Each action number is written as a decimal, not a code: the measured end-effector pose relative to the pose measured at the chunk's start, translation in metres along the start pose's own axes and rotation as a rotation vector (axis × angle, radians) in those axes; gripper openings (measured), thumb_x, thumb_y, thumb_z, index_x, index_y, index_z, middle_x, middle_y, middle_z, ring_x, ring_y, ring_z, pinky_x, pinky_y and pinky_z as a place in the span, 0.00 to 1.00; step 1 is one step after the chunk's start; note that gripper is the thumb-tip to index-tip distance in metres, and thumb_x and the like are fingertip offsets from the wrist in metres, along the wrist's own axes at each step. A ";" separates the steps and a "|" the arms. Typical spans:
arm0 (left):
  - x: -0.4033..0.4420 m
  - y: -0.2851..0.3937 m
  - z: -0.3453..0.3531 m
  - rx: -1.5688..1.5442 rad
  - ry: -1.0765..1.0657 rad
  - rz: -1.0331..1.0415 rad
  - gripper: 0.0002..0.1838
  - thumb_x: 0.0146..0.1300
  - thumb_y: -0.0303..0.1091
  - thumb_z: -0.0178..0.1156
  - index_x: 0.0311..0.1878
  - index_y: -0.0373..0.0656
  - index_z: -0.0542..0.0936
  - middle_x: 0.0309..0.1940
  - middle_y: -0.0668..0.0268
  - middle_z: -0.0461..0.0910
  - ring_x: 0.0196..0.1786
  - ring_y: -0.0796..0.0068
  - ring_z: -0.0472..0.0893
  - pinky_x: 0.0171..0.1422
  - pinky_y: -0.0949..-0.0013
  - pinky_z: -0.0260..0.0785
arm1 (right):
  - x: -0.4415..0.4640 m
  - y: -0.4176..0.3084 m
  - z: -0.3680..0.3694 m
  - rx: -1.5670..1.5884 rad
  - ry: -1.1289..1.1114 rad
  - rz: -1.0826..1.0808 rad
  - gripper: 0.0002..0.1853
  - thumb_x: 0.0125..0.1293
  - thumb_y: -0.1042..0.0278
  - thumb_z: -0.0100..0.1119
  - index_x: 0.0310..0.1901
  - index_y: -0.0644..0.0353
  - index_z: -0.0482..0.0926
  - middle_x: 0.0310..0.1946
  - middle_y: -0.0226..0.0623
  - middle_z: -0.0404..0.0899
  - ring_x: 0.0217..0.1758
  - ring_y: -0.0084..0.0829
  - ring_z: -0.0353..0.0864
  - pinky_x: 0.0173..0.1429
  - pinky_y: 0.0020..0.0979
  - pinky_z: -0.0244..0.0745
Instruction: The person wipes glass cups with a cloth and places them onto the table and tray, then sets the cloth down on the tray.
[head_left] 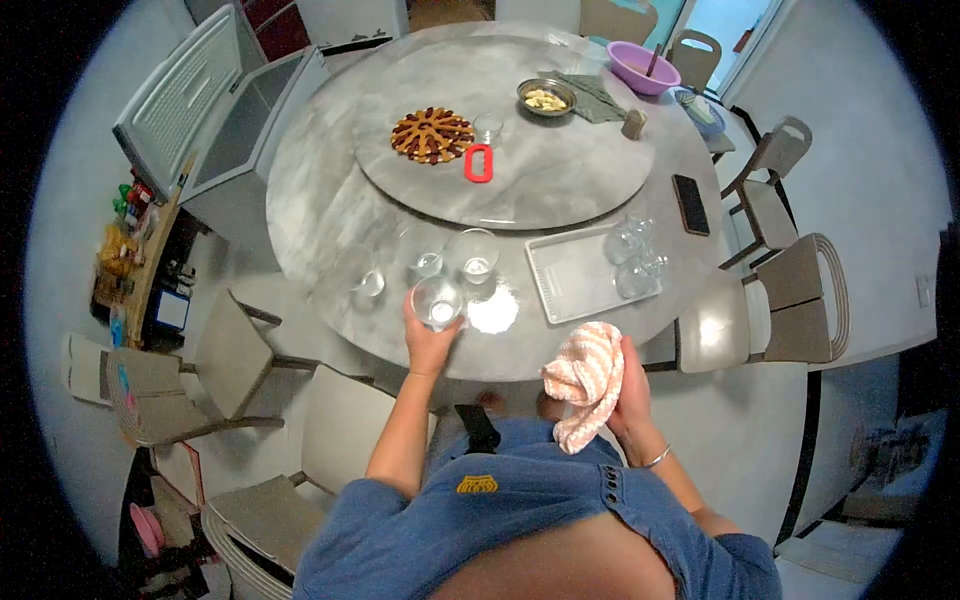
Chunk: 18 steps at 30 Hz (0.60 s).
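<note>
My left hand [430, 338] is closed round a clear glass [437, 302] at the near edge of the round marble table [330, 215]. Just beyond it stand other clear glasses: one [477, 262] to the right, one [428, 262] behind, one [370, 283] to the left. A pink-and-white striped cloth [588, 375] is bunched in my right hand [630, 395], in front of the table edge; part of that hand is hidden behind the cloth. Right of the glasses lies a white tray [565, 280] with several clear glasses [632, 258] at its right side.
On the raised turntable [550, 190] are a brown trivet [432, 136], a red ring-shaped item [479, 163] and a bowl of food [546, 97]. A phone [690, 204] lies at the right, a purple basin [643, 68] at the back right. Chairs [715, 325] surround the table.
</note>
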<state>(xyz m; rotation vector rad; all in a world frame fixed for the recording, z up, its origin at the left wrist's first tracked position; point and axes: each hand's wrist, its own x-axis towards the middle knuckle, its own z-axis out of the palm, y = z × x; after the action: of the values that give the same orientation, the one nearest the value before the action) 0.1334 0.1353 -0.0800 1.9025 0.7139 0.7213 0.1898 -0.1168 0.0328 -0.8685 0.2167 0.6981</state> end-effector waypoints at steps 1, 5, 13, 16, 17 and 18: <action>0.001 -0.003 0.003 -0.005 -0.007 0.007 0.44 0.35 0.31 0.69 0.57 0.37 0.55 0.51 0.55 0.64 0.54 0.61 0.65 0.57 0.66 0.57 | 0.003 -0.005 -0.002 0.003 0.004 -0.009 0.25 0.65 0.50 0.32 0.48 0.65 0.65 0.43 0.42 0.71 0.45 0.34 0.73 0.50 0.35 0.69; -0.001 -0.024 0.009 -0.071 0.058 -0.017 0.45 0.35 0.31 0.69 0.57 0.37 0.53 0.52 0.54 0.62 0.56 0.60 0.63 0.59 0.66 0.55 | 0.009 -0.024 -0.016 -0.079 0.002 -0.063 0.24 0.65 0.51 0.31 0.48 0.65 0.65 0.43 0.42 0.71 0.44 0.34 0.73 0.49 0.34 0.70; -0.068 0.003 0.021 0.204 0.007 -0.229 0.18 0.45 0.34 0.62 0.38 0.36 0.70 0.36 0.58 0.71 0.41 0.64 0.71 0.44 0.67 0.63 | 0.021 -0.050 -0.057 -0.041 0.104 -0.129 0.23 0.65 0.51 0.32 0.48 0.65 0.65 0.42 0.40 0.72 0.44 0.32 0.73 0.49 0.33 0.70; -0.060 0.025 0.067 0.105 -0.269 0.180 0.10 0.47 0.32 0.60 0.31 0.39 0.72 0.32 0.60 0.73 0.37 0.63 0.72 0.39 0.67 0.64 | 0.019 -0.061 -0.068 -0.045 0.153 -0.183 0.24 0.65 0.50 0.33 0.48 0.64 0.66 0.42 0.38 0.72 0.45 0.31 0.73 0.49 0.32 0.69; -0.049 0.045 0.086 0.070 -0.334 0.291 0.10 0.47 0.32 0.60 0.31 0.40 0.73 0.33 0.60 0.73 0.37 0.62 0.72 0.40 0.67 0.64 | 0.018 -0.066 -0.072 -0.042 0.146 -0.213 0.24 0.65 0.50 0.33 0.48 0.64 0.66 0.42 0.38 0.71 0.45 0.30 0.72 0.50 0.32 0.69; -0.037 0.050 0.108 0.064 -0.384 0.422 0.12 0.46 0.33 0.60 0.33 0.39 0.72 0.34 0.59 0.73 0.39 0.61 0.72 0.41 0.66 0.65 | 0.016 -0.070 -0.075 -0.041 0.140 -0.246 0.24 0.65 0.50 0.33 0.48 0.64 0.66 0.43 0.38 0.71 0.45 0.29 0.72 0.51 0.31 0.68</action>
<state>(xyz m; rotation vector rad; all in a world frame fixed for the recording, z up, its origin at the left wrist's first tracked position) 0.1968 0.0278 -0.0819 2.1949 0.0945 0.5624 0.2546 -0.1971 0.0211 -0.9657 0.2172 0.4140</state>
